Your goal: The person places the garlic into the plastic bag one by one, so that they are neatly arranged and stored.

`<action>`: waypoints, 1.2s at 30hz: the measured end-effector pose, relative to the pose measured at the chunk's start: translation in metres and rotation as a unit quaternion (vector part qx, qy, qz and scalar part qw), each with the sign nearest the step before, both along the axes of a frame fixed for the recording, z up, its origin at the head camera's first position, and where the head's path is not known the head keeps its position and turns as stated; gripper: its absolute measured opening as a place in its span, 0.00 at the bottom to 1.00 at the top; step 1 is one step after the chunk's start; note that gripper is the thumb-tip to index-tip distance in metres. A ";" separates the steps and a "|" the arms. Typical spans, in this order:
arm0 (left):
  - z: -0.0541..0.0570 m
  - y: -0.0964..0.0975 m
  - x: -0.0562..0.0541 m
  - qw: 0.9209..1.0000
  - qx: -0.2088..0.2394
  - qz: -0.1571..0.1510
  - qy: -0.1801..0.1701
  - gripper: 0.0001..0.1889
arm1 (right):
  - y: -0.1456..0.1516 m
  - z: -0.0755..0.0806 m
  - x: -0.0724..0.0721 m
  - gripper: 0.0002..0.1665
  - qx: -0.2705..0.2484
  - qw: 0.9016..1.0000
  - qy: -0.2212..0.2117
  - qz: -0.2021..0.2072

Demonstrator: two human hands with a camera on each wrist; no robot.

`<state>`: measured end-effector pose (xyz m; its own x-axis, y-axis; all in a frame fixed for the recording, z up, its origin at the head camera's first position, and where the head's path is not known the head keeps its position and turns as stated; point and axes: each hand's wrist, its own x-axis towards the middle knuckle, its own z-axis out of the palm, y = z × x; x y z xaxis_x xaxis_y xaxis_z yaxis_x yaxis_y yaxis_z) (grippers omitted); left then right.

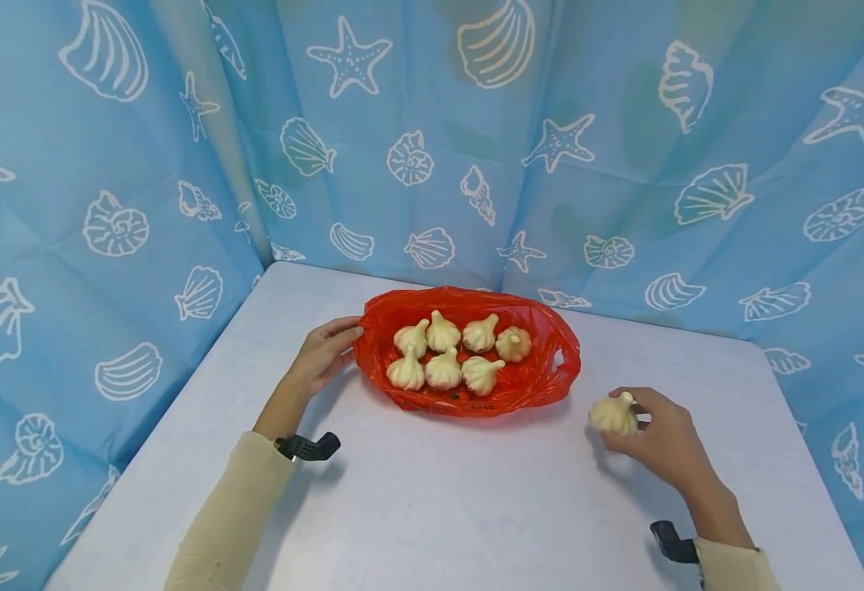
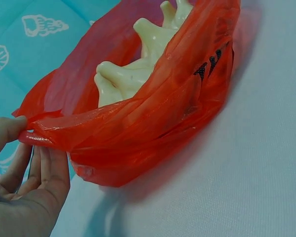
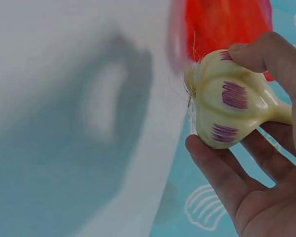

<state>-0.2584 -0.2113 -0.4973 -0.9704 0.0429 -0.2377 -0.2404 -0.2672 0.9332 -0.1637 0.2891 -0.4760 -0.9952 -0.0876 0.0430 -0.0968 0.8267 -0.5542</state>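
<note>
A red plastic bag [image 1: 528, 394] lies spread wide on the table, with several garlic bulbs [image 1: 443, 369] grouped inside it. At its left end my left hand [image 1: 323, 355] pinches the rim between thumb and fingers; the left wrist view shows the folded edge of the bag in that pinch [image 2: 37, 136]. To the right of the bag, my right hand [image 1: 661, 435] holds one garlic bulb [image 1: 613, 415] above the table. In the right wrist view this bulb [image 3: 234, 98] has purple streaks and dry root hairs, gripped between thumb and fingertips.
The white table [image 1: 461, 501] stretches in front of the bag and to both sides. Blue curtains [image 1: 432, 205] printed with shells and starfish stand along its back and left edges. A black wrist mount [image 1: 306, 446] sticks out from the left sleeve, another [image 1: 674, 542] from the right.
</note>
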 end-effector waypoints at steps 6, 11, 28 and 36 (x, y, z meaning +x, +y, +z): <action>-0.002 0.000 0.000 1.000 0.000 0.005 -0.004 0.21 | -0.006 0.014 -0.003 0.35 -0.015 1.000 0.026 0.000; -0.002 0.000 0.000 1.000 0.000 0.009 -0.004 0.21 | -0.013 0.023 -0.005 0.35 -0.031 0.998 0.059 0.009; -0.001 0.002 0.003 1.000 -0.012 0.009 -0.007 0.21 | -0.033 0.049 -0.002 0.36 -0.051 0.989 0.135 0.017; -0.001 0.002 0.003 1.000 -0.009 0.008 -0.003 0.21 | -0.046 0.056 -0.010 0.36 -0.068 0.987 0.144 0.026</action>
